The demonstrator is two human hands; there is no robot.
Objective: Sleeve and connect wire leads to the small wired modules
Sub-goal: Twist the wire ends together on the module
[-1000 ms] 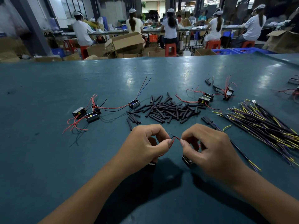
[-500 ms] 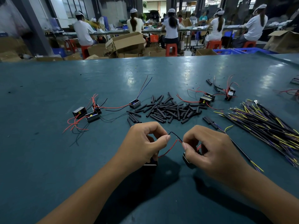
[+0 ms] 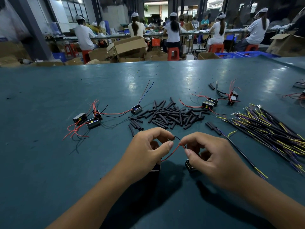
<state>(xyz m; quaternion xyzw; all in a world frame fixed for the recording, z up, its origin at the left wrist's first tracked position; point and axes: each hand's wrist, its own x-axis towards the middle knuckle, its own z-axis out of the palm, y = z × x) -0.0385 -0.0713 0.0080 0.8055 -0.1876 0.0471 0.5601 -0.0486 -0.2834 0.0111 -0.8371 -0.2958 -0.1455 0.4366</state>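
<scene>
My left hand pinches a thin black lead between thumb and forefinger. A small black module sits partly hidden under that palm. My right hand pinches the end of a red wire where the two leads meet, and it covers a second black module. A pile of short black sleeve tubes lies just beyond my hands. A long black cable runs out from under my right hand to the right.
Several wired modules with red leads lie at the left, more modules at the back right. A bundle of black, yellow and purple cables fills the right side. Beyond the green table, people sit among cardboard boxes.
The red wire has been drawn out into a longer loop between my hands. A black lead now shows at my left fingertips, and my hands have spread slightly apart.
</scene>
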